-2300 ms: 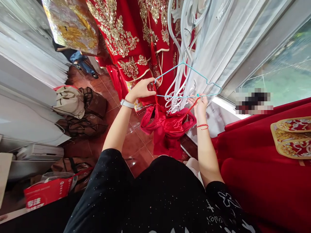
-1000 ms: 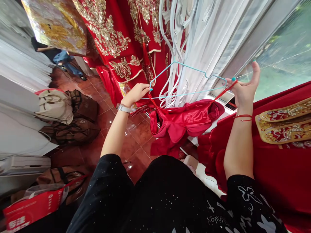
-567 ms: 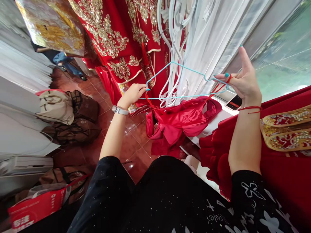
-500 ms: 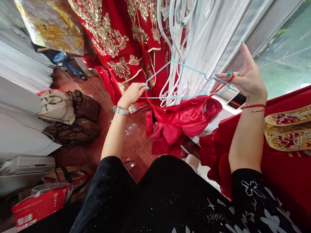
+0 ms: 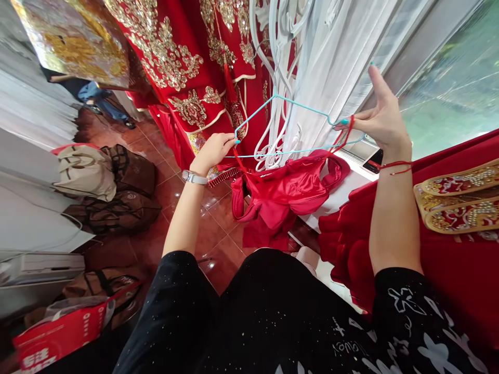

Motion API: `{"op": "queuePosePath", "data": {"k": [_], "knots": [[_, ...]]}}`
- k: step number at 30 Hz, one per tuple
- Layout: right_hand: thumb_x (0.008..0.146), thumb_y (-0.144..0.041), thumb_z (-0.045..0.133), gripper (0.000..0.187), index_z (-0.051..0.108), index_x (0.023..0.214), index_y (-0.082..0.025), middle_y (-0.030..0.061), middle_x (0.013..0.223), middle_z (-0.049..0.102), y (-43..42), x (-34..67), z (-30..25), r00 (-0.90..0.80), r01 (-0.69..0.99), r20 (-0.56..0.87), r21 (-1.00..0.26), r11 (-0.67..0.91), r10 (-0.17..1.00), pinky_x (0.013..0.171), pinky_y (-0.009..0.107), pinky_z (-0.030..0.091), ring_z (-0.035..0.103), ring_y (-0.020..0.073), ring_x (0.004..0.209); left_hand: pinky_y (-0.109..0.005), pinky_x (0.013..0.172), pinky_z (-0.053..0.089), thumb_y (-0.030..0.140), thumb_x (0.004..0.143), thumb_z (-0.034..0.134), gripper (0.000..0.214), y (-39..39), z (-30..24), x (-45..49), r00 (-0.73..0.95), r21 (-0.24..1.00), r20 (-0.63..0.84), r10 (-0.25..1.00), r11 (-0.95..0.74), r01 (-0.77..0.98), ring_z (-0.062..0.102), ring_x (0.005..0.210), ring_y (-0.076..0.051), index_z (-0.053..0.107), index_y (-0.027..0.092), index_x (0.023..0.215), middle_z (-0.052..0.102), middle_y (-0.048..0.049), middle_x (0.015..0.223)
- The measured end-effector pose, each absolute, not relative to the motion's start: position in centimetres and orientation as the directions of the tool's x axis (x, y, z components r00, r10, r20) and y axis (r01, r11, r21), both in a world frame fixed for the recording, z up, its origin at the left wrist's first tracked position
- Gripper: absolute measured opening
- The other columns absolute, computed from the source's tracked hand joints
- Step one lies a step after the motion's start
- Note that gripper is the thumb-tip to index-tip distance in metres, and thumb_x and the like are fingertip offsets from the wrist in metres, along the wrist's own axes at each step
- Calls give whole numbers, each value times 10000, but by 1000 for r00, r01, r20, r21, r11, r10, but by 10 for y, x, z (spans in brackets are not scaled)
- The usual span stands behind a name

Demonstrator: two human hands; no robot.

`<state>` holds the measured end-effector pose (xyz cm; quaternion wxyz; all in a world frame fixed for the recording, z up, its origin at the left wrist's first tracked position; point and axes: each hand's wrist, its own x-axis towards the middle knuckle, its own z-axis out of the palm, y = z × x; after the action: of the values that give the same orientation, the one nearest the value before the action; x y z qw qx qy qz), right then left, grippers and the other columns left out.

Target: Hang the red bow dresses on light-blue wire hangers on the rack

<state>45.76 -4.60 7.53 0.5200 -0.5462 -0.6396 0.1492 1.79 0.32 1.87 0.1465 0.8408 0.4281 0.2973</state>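
Turquoise hanger [image 5: 306, 106]: we've got our left hand [image 5: 213, 151] pinching one end, our right hand [image 5: 384, 122] holding a strap [image 5: 351, 124] by the other, red garment [image 5: 290, 187] dangling below it.

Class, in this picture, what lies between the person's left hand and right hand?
In the head view, the blue hanger lies between the left hand and the right hand, with the red garment hanging just below it.

Red garment [image 5: 302, 187]: glossy cloth; hanger [image 5: 302, 105]: smooth, w/ metal hook [image 5: 277, 65]; flr tiles [image 5: 218, 241]: glossy.
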Motion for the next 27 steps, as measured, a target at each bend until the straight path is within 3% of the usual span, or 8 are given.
{"op": "queuePosePath", "data": {"k": [4,7,10,14,17,20,23,27], "knots": [[655,69,813,1111,434,1628,-309,184,1770,207,-49,435,79,97,458,403,-830,319,910,851,313,669,805,143,871,-314,746,394,362,1016,516,322,-1,12,22,435,518,380,817,-577,631,452,691,-181,536,212,731,520,-12,680],[699,93,711,1013,440,1623,-220,217,1640,480,-49,427,78,101,480,382,-828,291,919,823,307,652,793,125,828,-311,764,402,379,1026,513,336,1,4,25,403,516,408,819,-571,639,480,720,-187,528,213,734,531,-21,699],[702,126,619,974,467,1605,-204,158,1345,745,-43,424,80,55,552,392,-779,299,918,804,294,626,776,118,806,-319,788,418,407,1035,505,341,4,-4,31,382,515,424,821,-566,643,520,764,-203,538,214,756,562,-36,738],[727,136,559,855,576,1507,-213,70,1104,805,-38,418,77,6,651,442,-683,332,897,991,365,596,757,145,928,-360,886,461,448,1056,457,344,5,-12,38,342,504,462,818,-559,658,588,903,-249,606,217,849,626,-74,851],[782,63,630,665,661,1371,-246,103,1239,743,-44,399,62,40,768,541,-554,321,840,1197,507,478,678,235,1217,-425,1017,463,502,1049,461,349,3,-15,41,328,495,489,808,-567,659,607,1070,-297,675,227,1029,668,-109,1012],[889,-95,626,507,660,1346,-313,107,1414,645,-53,362,34,67,810,620,-491,321,782,1255,648,378,525,322,1434,-504,1137,417,579,1000,537,476,-2,-18,45,301,508,506,809,-561,654,555,1283,-358,626,241,1324,655,-151,1265],[952,-210,548,466,637,1396,-323,86,1451,630,-58,324,2,-118,789,562,-447,421,819,1255,726,327,472,352,1494,-573,1247,308,612,977,558,673,-14,-28,47,227,533,546,806,-544,648,386,1508,-391,463,234,1525,507,-192,1552],[959,-231,520,552,562,1502,-322,73,1539,587,-57,296,-29,-315,756,468,-402,517,826,1302,734,213,427,351,1543,-600,1322,191,651,992,500,721,-52,-61,39,85,542,602,794,-485,686,175,1642,-366,379,230,1564,290,-196,1720]]}}
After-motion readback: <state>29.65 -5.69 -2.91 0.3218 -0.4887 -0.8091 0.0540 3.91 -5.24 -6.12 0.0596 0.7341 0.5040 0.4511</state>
